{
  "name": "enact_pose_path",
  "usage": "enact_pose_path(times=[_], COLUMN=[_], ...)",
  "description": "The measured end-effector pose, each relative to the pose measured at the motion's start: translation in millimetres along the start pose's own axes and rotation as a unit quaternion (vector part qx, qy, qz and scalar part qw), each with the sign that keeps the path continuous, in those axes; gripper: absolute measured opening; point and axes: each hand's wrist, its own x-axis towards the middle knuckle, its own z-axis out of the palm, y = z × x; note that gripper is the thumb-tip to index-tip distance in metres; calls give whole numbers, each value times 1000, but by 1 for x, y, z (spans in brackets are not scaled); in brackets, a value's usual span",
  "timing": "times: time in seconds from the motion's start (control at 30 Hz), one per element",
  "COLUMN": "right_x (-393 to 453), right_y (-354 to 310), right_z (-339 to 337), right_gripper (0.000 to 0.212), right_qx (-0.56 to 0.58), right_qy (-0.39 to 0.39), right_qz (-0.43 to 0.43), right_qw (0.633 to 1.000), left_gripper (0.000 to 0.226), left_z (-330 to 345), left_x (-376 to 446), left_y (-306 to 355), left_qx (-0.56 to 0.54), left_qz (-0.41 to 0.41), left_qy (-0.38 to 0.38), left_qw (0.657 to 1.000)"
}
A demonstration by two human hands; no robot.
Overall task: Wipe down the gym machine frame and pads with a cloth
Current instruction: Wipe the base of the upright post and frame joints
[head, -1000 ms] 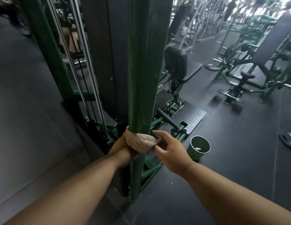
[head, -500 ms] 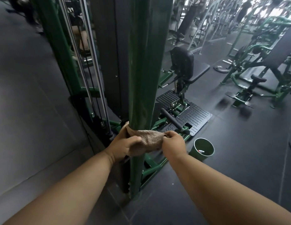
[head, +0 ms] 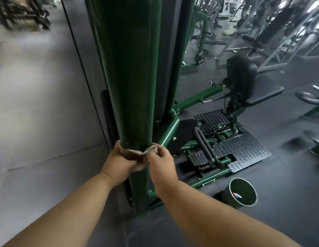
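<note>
Green upright post (head: 132,86) of the machine frame fills centre view, seat pad (head: 244,75) and footplate (head: 239,145) off to the right, small green bin (head: 241,192) on the floor. Cloth (head: 137,154) is wrapped round the post low down. Left hand (head: 117,164) grips one end, right hand (head: 161,164) fingers pinch the other. Step looks like frame wiping; next likely needs sliding the taut cloth along the post.

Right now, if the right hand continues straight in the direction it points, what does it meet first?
Probably the green upright post: the right hand points up-left, pinching the cloth wrapped round the post, so its fingertips are almost against it already.
</note>
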Motion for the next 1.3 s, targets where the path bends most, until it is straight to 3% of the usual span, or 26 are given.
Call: enact_pose_path(times=[0.27, 0.67, 0.97, 1.1, 1.3], right_x=[32, 49, 71, 86, 103], right_y=[31, 58, 116, 148, 173], right_z=[-19, -23, -35, -38, -54], right_gripper=[14, 19, 24, 24, 25], right_qx=[-155, -177, -223, -194, -181], right_qy=[-4, 8, -5, -19, -54], right_qz=[-17, -70, -47, -11, -34], right_qw=[988, 982, 974, 981, 981], left_gripper=[47, 50, 48, 49, 49], left_z=[-2, -2, 6, 12, 21], left_x=[3, 5, 8, 12, 18], left_y=[-27, -46, -101, -125, -161], left_qx=[24, -38, 3, 24, 41], left_qz=[-44, -64, -74, -80, -53], left_qy=[1, -25, 7, 23, 47], left_qw=[999, 997, 997, 996, 997])
